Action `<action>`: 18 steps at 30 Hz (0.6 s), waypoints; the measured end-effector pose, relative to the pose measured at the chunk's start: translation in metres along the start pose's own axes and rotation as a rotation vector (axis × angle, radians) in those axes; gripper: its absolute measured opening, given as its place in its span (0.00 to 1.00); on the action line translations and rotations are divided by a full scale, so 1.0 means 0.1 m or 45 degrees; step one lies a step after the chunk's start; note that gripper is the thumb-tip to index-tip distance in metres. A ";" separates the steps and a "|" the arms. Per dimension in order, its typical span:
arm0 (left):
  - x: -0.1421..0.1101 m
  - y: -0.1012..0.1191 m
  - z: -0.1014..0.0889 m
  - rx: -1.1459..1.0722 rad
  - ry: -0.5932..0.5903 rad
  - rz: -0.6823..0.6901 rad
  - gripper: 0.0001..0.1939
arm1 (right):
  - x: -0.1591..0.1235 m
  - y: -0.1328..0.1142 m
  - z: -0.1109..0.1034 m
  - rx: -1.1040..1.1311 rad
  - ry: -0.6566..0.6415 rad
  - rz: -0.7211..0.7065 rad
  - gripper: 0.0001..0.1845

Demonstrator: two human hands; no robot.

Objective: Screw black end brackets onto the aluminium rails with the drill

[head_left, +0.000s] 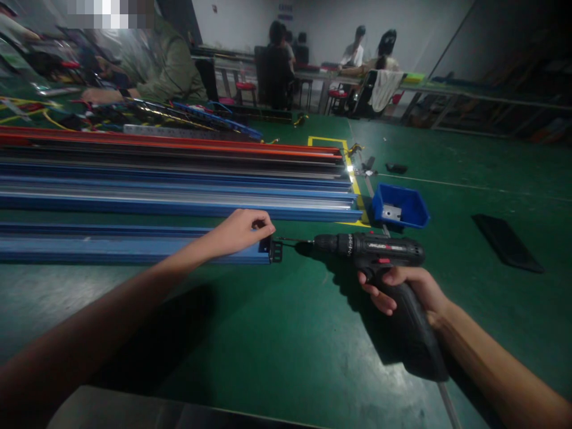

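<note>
Ideally, we keep the bit (292, 240) of the drill (386, 251) square to the black end plate (277, 252) and press lightly, so it doesn't skid toward our left hand (241, 231). That hand curls over the end of the near blue rail (111, 245), thumb meeting fingers; whether they pinch anything, we cannot tell. Our right hand (420, 287) is wrapped round the drill's handle, at about four o'clock from the rail's end. Counting up, we have one drill, one near rail lying apart, one end plate, one blue bin (412, 207) at one o'clock from the drill, and one flat black object (507, 243) at three; the rails grouped at eleven o'clock lie too close to count.
</note>
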State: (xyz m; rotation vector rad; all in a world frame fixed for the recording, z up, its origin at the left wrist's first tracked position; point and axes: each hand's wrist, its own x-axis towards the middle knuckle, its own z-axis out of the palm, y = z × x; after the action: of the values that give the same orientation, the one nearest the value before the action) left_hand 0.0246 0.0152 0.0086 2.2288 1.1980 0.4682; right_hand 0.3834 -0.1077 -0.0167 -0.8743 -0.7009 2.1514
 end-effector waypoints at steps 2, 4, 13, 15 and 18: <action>0.00 0.00 0.01 0.006 0.001 0.009 0.15 | 0.00 0.00 0.01 0.007 -0.001 0.012 0.18; -0.01 -0.01 0.02 0.013 0.026 0.019 0.15 | 0.00 0.01 0.01 0.006 0.001 0.018 0.18; -0.02 -0.02 0.04 0.011 0.073 0.028 0.15 | -0.01 0.02 0.01 -0.013 0.025 0.048 0.17; -0.04 -0.01 0.04 0.015 0.080 0.026 0.14 | -0.01 0.02 0.02 -0.018 0.021 0.049 0.17; -0.07 0.02 0.04 0.023 0.077 0.037 0.14 | -0.01 0.02 0.02 -0.015 0.006 0.049 0.18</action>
State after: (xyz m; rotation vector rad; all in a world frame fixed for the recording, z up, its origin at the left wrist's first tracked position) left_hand 0.0238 0.0071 0.0062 2.2648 1.2065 0.5416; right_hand 0.3818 -0.1099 -0.0166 -0.9052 -0.7003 2.1807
